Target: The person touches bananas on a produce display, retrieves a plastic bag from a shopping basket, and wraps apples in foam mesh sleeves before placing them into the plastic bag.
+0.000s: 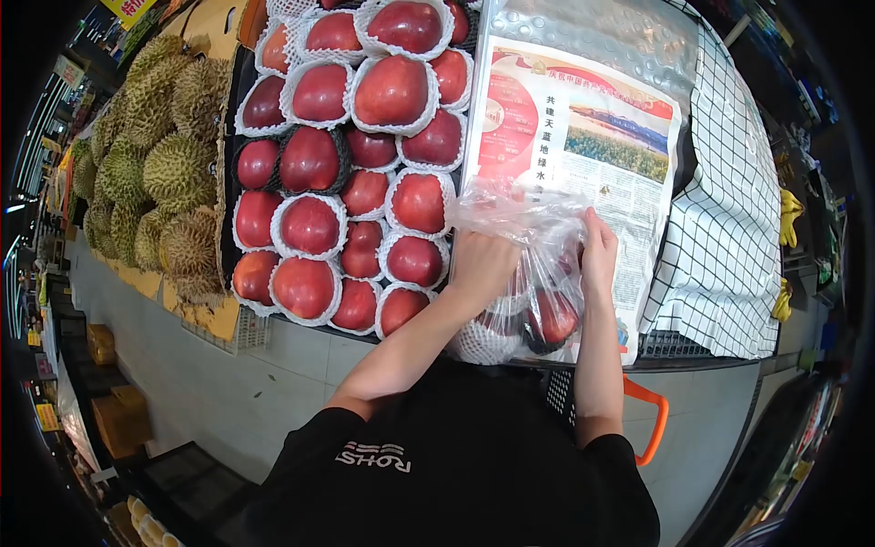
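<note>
A clear plastic bag (538,219) sits in front of me on the table, with red apple-like fruits (553,317) in it, at least one in a dark foam net and another in a white foam net (488,339). My left hand (488,264) is closed at the bag's left side near its mouth; the fingers are partly hidden by plastic. On the opposite side, my right hand (599,246) pinches the bag's edge between thumb and fingers. The bag rests partly over a printed newspaper (620,191).
Rows of red fruits (310,226) in foam nets fill a display left of the bag. Farther left are piled durians (178,169). A checked cloth (720,210) covers the right side. An orange handle (652,419) juts out below the table edge. Bananas (788,219) hang far right.
</note>
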Tool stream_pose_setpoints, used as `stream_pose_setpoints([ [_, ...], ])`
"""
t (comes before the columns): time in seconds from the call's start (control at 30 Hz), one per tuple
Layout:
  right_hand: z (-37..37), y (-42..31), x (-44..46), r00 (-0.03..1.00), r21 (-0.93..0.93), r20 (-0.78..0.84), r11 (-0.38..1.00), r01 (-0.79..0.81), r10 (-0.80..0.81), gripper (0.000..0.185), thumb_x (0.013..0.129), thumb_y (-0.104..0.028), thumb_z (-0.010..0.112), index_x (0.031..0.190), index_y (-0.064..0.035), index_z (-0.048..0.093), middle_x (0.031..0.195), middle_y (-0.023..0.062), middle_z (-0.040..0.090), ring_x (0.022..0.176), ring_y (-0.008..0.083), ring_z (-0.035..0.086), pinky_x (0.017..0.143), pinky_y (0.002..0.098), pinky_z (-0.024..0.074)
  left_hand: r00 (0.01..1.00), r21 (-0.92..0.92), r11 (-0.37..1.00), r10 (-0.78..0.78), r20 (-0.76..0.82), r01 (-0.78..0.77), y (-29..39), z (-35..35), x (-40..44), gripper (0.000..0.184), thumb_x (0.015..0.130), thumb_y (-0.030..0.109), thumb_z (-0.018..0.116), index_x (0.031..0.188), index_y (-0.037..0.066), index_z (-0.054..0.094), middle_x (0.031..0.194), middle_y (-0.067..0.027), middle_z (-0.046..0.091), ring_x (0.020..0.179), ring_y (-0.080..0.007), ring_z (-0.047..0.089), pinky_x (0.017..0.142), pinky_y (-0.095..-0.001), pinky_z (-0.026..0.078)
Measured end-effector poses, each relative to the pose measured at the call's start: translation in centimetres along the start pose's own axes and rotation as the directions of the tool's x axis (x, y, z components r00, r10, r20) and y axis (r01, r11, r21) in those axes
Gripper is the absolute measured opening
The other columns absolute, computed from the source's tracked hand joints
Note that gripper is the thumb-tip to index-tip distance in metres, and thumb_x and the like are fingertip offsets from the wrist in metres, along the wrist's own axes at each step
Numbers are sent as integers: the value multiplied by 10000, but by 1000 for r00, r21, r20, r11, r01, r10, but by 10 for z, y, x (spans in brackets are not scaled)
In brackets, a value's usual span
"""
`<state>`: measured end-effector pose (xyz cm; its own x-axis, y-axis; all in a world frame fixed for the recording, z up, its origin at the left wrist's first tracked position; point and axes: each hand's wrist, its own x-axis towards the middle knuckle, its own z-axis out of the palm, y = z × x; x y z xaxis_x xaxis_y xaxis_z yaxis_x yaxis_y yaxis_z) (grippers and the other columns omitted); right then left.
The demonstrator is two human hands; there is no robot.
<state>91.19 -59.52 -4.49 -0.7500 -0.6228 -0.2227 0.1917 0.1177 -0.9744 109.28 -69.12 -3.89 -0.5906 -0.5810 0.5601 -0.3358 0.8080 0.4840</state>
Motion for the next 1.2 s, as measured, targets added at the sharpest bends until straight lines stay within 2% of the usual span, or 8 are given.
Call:
stream_pose_setpoints([
  [0.13, -1, 19, 8, 972, -188, -27, 956, 225, -234, 229, 926, -142, 629, 1056, 40, 679, 879, 18, 676, 731, 53, 558, 659, 207, 446, 927, -32, 970, -220, 304, 241, 1, -3, 2, 319, 810, 234, 667, 1039, 13, 692, 1007, -209, 671, 952, -380, 615, 886, -475, 444],
  [0.37, -6, 19, -5, 990, -135, 30, 981, 141, -138, 277, 923, -133, 636, 1109, 71, 652, 930, 54, 672, 789, 85, 584, 718, 220, 473, 999, -178, 983, -41, 2, 41, 0, 6, -17, 301, 823, 279, 628, 788, -12, 700, 780, -209, 666, 799, -378, 621, 807, -477, 448],
  [0.6, -3, 13, -7, 992, -166, 15, 978, 127, -126, 298, 926, -165, 639, 1135, 47, 651, 938, 50, 671, 802, 79, 571, 713, 220, 457, 844, -166, 928, -215, 491, 333, -9, -4, -19, 354, 823, 302, 637, 747, -43, 657, 785, -231, 640, 813, -403, 606, 744, -484, 458],
  [0.7, -8, 14, -7, 992, -183, -1, 975, 123, -125, 296, 927, -162, 629, 1141, 41, 650, 942, 42, 668, 818, 82, 568, 722, 224, 454, 851, -315, 815, -361, 380, 487, -1, -25, -18, 277, 884, 236, 600, 961, -30, 620, 940, -259, 616, 875, -425, 585, 779, -460, 459],
  [0.97, -26, 17, -7, 975, -228, 32, 948, 223, -222, 312, 920, -136, 606, 1178, 36, 631, 1073, 105, 678, 974, 150, 618, 859, 272, 468, 861, -533, 681, -334, 383, 502, 7, -56, -25, 264, 935, 229, 569, 974, -28, 617, 893, -222, 614, 839, -383, 594, 761, -410, 462],
  [1.03, -17, 7, -11, 938, -323, -42, 893, 314, -345, 310, 919, -133, 606, 1179, 35, 630, 1108, 125, 671, 1028, 178, 614, 898, 294, 459, 899, -438, 806, -250, 359, 399, 2, -65, -22, 229, 928, 142, 623, 1063, -43, 640, 884, -87, 672, 766, -83, 580, 698, -253, 468],
  [1.07, -13, 1, -12, 877, -422, -116, 823, 381, -466, 309, 919, -130, 606, 1179, 34, 629, 1143, 145, 664, 1082, 206, 609, 937, 315, 451, 901, -433, 808, -259, 349, 400, -2, -67, -21, 229, 928, 142, 623, 1063, -43, 640, 884, -87, 672, 766, -83, 580, 698, -253, 468],
  [1.2, 31, -54, -30, 733, -385, -20, 681, 623, -680, 348, 894, -142, 658, 1197, 26, 621, 1176, 158, 652, 1125, 236, 598, 979, 352, 440, 776, -804, 419, -625, 83, 423, -22, -87, -4, 207, 962, 91, 585, 1124, -25, 639, 1029, -71, 679, 960, -112, 634, 855, -235, 492],
])
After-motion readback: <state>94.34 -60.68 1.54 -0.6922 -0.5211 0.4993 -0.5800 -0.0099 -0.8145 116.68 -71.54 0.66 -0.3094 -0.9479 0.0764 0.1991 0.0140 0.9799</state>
